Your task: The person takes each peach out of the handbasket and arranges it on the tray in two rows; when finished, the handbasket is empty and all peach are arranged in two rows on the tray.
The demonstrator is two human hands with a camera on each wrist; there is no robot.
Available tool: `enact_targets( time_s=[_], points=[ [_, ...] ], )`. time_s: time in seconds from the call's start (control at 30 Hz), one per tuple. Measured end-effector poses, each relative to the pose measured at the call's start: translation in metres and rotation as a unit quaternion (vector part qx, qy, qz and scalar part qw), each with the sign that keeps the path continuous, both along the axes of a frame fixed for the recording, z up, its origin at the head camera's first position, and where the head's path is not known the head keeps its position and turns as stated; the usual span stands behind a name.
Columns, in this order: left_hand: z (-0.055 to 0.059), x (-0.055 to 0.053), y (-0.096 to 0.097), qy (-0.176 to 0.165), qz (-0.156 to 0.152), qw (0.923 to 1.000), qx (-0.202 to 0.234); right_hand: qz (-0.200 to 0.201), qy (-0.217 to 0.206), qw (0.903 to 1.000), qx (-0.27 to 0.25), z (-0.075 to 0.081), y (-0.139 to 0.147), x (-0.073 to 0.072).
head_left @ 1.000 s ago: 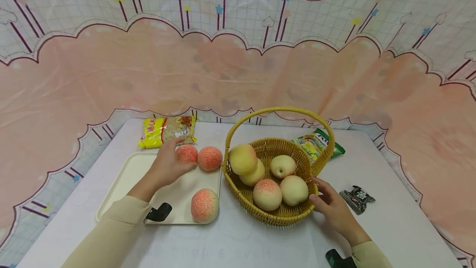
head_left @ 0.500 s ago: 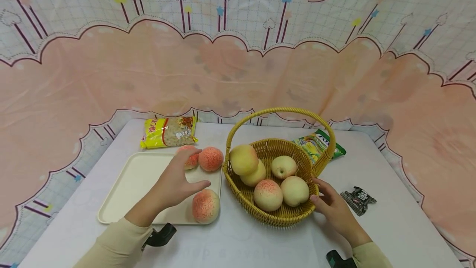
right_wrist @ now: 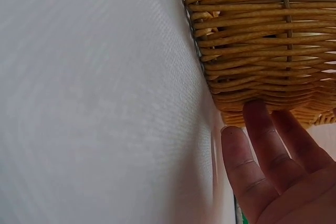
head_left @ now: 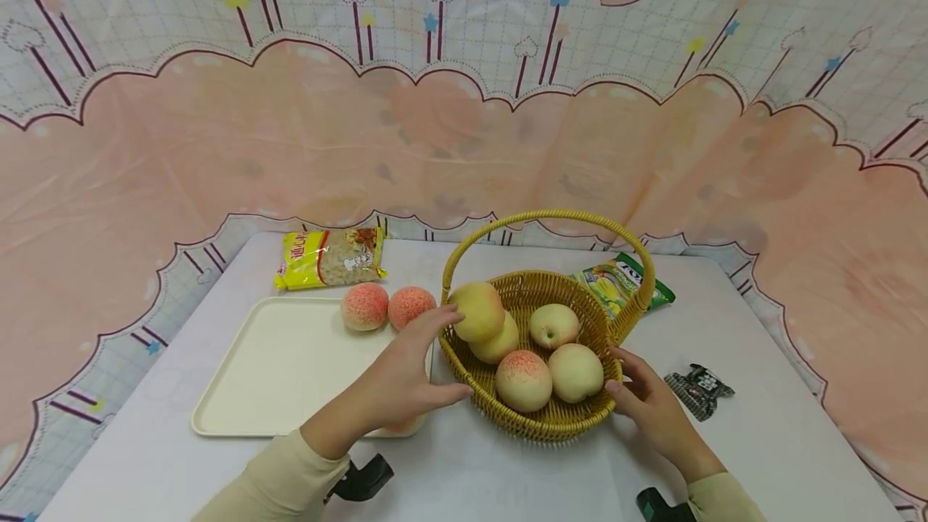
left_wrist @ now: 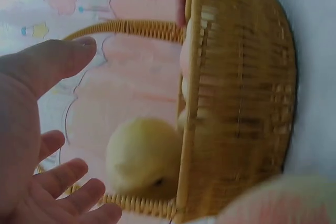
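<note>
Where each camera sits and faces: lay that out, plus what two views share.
Head: on the head, facing forward and down at the yellow oval wicker basket and cream rectangular tray; left hand, right hand and beige sleeves show.
Left wrist: on that wrist, facing the basket's side; left hand shows, plus part of the right.
Right wrist: on that wrist, facing basket wall and white tabletop; right hand shows.
Shared: both wrists see the basket.
</note>
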State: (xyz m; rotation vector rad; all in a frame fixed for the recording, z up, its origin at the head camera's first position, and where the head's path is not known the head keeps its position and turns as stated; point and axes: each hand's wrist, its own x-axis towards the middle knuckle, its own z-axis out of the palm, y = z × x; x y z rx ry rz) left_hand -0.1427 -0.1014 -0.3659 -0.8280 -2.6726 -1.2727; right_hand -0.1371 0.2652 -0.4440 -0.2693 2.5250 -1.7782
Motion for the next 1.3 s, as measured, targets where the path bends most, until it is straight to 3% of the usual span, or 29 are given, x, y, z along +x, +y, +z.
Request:
enact_targets(
  time_s=[0.4, 0.63, 1.07, 1.3],
  points=[
    [-0.002, -0.008, 0.029, -0.041, 0.017, 0.9986, 0.029, 0.006, 0.0, 0.9999, -0.01, -0.001, 0.0, 0.001],
    [-0.002, -0.015, 0.037, -0.025, 0.016, 0.9989, 0.035, 0.003, 0.0, 1.0, -0.008, 0.001, 0.0, 0.0],
    [0.001, -0.03, 0.052, -0.031, 0.027, 0.9991, 0.011, 0.001, 0.004, 1.0, -0.006, 0.001, -0.001, 0.0],
    [0.002, -0.031, 0.052, -0.008, 0.004, 1.0, 0.002, 0.0, 0.002, 1.0, -0.004, 0.001, -0.001, 0.0]
  ],
)
